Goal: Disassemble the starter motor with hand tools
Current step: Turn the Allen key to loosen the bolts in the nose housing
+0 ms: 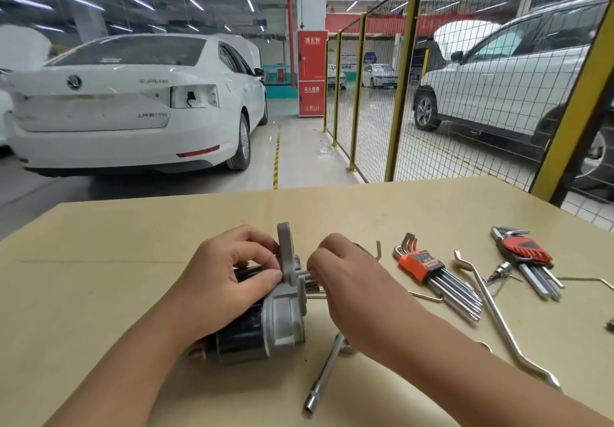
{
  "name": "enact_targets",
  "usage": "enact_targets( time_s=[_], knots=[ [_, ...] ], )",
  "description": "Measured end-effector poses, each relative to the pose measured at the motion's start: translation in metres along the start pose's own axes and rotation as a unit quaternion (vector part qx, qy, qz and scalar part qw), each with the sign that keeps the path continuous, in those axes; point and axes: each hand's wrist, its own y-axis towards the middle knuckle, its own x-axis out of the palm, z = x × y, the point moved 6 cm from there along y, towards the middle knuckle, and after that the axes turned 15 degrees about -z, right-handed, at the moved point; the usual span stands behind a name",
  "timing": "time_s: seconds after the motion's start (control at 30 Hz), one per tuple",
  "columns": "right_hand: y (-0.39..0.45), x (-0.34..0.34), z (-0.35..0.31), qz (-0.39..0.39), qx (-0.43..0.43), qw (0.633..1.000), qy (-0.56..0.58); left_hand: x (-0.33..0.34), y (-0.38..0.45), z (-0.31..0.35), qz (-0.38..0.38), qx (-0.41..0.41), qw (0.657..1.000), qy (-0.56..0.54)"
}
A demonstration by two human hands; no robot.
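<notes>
A starter motor (265,313) lies on its side near the middle of a tan worktable (99,277), close to the near edge, its black body to the left and its grey cast housing with an upright mounting flange to the right. The left hand (229,280) is curled over the top of the motor, thumb pressed against the flange, holding it down. The right hand (345,280) is closed in a pinch on a thin metal shank, seemingly a small hex key (307,273), seated at the flange face; its tip is hidden by the fingers.

To the right lie an orange hex key set (422,265), a red hex key set (526,250), a long bent wrench (491,310) and, near the motor, a socket wrench (327,371). Parked cars and a wire fence are seen beyond the table.

The step appears to be the loosening of a housing screw. It would best be done with the key kept fully seated and square to the screw, the motor pressed firmly so it cannot roll, and the turning made steadily to avoid rounding the head.
</notes>
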Motion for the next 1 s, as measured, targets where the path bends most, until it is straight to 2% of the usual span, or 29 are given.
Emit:
enact_targets(
  time_s=[0.33,0.43,0.53,0.63,0.7,0.87,1.0],
  knots=[
    [-0.006,-0.009,-0.001,0.092,0.101,0.987,-0.087,0.0,-0.007,0.002,0.008,-0.035,0.999,-0.003],
    [-0.008,-0.009,-0.001,0.095,0.114,0.984,-0.096,0.001,-0.008,0.003,0.011,-0.035,0.999,0.001],
    [-0.004,-0.007,0.0,0.082,0.083,0.99,-0.081,0.0,-0.009,0.004,0.02,-0.03,0.999,0.013],
    [-0.003,-0.008,0.0,0.068,0.016,0.998,-0.007,-0.001,-0.01,0.006,0.04,-0.021,0.999,0.027],
    [-0.004,-0.008,0.001,0.067,0.001,0.998,0.014,-0.002,-0.01,0.005,0.041,-0.022,0.999,0.026],
    [0.001,-0.005,0.003,0.041,-0.001,0.999,0.002,-0.001,-0.01,0.003,0.021,-0.033,0.999,0.018],
    [-0.004,-0.012,0.0,0.072,0.012,0.996,-0.054,-0.001,-0.009,0.003,0.018,-0.032,0.999,0.018]
  ],
)
